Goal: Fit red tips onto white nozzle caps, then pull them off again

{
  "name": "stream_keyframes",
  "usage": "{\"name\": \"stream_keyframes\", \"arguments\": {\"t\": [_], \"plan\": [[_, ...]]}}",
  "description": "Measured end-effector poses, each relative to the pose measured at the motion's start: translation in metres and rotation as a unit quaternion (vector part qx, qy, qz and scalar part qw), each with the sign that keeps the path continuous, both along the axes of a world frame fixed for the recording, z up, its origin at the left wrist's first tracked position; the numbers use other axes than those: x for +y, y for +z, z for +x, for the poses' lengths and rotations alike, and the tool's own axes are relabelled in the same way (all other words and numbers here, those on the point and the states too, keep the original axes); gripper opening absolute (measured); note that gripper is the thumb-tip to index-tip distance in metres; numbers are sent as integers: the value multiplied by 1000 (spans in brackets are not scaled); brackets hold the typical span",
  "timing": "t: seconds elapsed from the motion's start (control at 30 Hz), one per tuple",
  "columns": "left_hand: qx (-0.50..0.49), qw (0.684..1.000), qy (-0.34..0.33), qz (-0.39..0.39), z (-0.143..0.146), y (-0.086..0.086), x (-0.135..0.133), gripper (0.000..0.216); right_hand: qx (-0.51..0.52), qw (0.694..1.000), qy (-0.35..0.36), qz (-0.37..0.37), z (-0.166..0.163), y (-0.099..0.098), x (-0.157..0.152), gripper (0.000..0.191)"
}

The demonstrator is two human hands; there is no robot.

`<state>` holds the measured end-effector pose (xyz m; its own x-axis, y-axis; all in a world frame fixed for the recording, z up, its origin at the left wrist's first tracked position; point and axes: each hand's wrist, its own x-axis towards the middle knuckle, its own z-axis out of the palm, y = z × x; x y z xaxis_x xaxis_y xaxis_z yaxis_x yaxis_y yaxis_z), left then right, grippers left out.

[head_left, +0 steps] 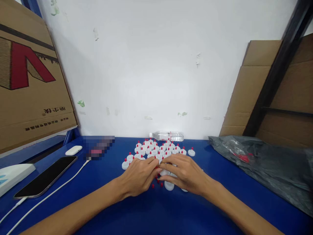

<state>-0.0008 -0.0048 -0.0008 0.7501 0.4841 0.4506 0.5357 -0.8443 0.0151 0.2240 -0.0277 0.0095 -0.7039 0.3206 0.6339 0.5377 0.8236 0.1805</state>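
Observation:
Several small white caps with red tips (156, 149) lie grouped on the blue table (156, 212), reaching back toward the wall. My left hand (140, 174) and my right hand (187, 171) meet at the near edge of the group, fingers curled and pinched together. A white cap (169, 186) lies just under my right hand's fingers. A few loose red pieces (157, 185) lie on the table between the hands. What the fingertips pinch is hidden.
A clear plastic water bottle (167, 135) lies on its side by the wall. A phone (46, 176) with a white cable (49, 195) and a white earbud case (73, 150) are on the left. A grey plastic bag (264, 163) lies right. Cardboard boxes (29, 81) lean on both sides.

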Motion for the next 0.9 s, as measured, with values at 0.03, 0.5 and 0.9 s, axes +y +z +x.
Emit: {"name": "stream_keyframes", "arguments": {"t": [0.03, 0.5, 0.9], "plan": [[1, 1000, -3, 3, 1, 0, 0, 25, -4, 1000, -2, 10, -2, 1, -1, 24], [-98, 991, 67, -65, -7, 10, 5, 29, -19, 947, -319, -27, 93, 25, 30, 17], [-65, 998, 15, -6, -8, -2, 18, 21, -31, 907, -336, -253, 104, 20, 33, 20]]}}
